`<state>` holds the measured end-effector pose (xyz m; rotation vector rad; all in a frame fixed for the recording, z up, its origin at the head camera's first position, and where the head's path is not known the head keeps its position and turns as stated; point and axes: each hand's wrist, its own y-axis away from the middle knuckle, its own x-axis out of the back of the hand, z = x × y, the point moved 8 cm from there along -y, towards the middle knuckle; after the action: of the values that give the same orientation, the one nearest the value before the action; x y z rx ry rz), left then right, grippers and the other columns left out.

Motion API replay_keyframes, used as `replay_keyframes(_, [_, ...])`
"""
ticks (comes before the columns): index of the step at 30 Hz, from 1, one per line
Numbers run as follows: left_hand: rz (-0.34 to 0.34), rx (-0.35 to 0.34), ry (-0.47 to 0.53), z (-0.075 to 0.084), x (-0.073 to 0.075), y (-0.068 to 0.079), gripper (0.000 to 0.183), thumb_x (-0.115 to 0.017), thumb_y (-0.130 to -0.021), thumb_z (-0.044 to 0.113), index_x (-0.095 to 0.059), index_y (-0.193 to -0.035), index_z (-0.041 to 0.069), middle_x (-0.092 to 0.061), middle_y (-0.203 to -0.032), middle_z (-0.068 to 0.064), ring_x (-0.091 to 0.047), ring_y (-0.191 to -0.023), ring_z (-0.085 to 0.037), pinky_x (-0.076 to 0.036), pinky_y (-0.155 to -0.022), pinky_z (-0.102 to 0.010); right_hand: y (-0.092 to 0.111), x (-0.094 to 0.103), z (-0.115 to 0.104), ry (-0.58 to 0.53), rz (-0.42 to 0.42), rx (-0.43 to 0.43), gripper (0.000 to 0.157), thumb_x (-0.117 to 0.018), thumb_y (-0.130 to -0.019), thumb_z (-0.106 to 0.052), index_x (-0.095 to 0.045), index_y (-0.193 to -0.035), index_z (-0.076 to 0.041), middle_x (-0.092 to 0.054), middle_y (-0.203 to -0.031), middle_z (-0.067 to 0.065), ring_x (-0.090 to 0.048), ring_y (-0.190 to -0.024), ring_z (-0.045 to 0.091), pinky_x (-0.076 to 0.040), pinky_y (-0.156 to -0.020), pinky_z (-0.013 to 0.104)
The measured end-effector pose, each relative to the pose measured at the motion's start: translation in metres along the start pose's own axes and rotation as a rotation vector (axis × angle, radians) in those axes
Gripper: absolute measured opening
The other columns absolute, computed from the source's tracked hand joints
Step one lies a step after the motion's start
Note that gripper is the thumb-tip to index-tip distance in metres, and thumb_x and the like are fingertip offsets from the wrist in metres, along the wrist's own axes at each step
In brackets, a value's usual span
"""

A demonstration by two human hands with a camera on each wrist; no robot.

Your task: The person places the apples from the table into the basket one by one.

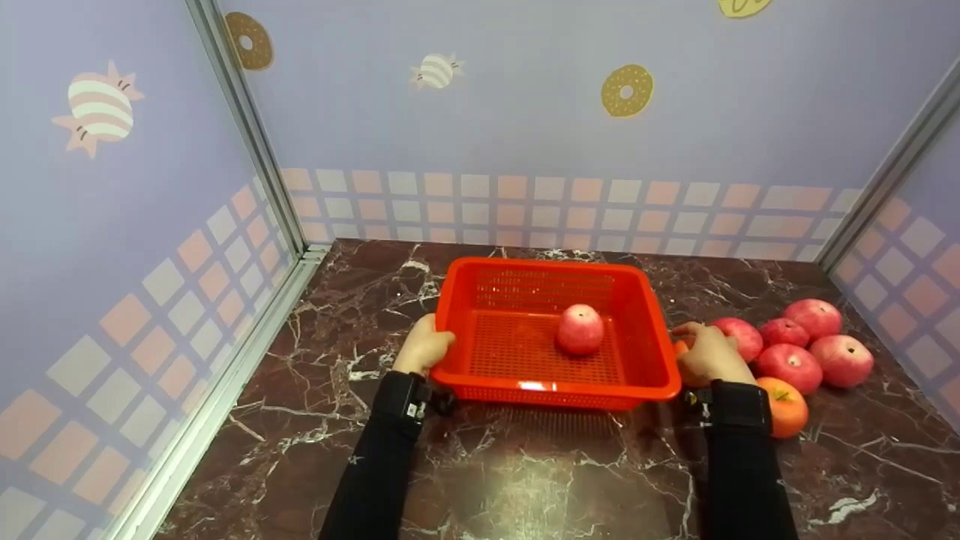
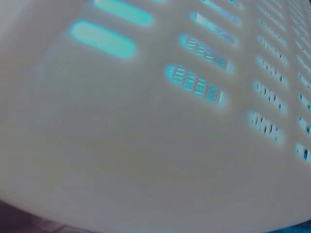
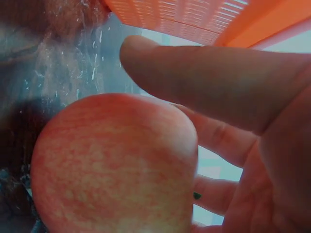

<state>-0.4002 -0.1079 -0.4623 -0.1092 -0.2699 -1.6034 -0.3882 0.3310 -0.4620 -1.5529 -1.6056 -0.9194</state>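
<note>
A red-orange plastic basket (image 1: 517,394) with slotted walls stands on the table, with one pinkish-red apple (image 1: 580,329) inside. My left hand (image 1: 424,345) grips its left rim. In the left wrist view, a pale, washed-out slotted wall (image 2: 146,145) fills the picture and the hand is hidden. Close outside the basket's right wall, my right hand (image 1: 709,352) reaches over a red-yellow apple (image 3: 116,165). The right wrist view shows its straight thumb (image 3: 194,77) apart from the apple, fingers passing behind it. Contact at those fingertips is hidden.
To the right of my right hand lie several red apples (image 1: 789,367) in a cluster, with an orange-coloured fruit (image 1: 784,409) in front. Patterned panels (image 1: 525,135) enclose the marbled table (image 1: 300,450) at the back and both sides.
</note>
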Motion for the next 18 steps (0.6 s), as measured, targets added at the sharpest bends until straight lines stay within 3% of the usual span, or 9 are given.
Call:
replay_keyframes(4, [0.0, 0.0, 0.005, 0.0, 0.0, 0.0, 0.045, -0.046, -0.084, -0.007, -0.053, -0.128, -0.013, -0.06, -0.124, -0.034, -0.067, -0.104, -0.043, -0.061, -0.082, -0.046, -0.001, -0.001, -0.001, 0.014, 0.016, -0.011, 0.044, -0.055, -0.095, -0.021, -0.063, -0.133, -0.001, -0.066, -0.129, 0.028, -0.046, -0.106, 0.059, -0.04, -0.097, 0.066])
replay_keyframes(12, [-0.002, 0.0, 0.008, 0.0, 0.0, 0.0, 0.043, -0.046, -0.085, -0.007, -0.053, -0.127, -0.015, -0.06, -0.123, -0.035, -0.067, -0.105, -0.045, -0.061, -0.082, -0.047, -0.003, -0.004, -0.003, 0.068, 0.006, 0.022, 0.047, -0.062, -0.091, -0.023, -0.063, -0.13, 0.002, -0.064, -0.127, 0.034, -0.053, -0.109, 0.059, -0.04, -0.1, 0.069])
replay_keyframes(18, [-0.001, -0.007, -0.015, 0.001, 0.001, 0.0, 0.044, -0.046, -0.085, -0.006, -0.053, -0.127, -0.014, -0.06, -0.124, -0.034, -0.067, -0.106, -0.044, -0.06, -0.081, -0.044, -0.005, -0.012, -0.003, 0.094, -0.017, 0.037, 0.045, -0.06, -0.094, -0.023, -0.061, -0.131, 0.003, -0.061, -0.128, 0.038, -0.052, -0.116, 0.061, -0.039, -0.1, 0.071])
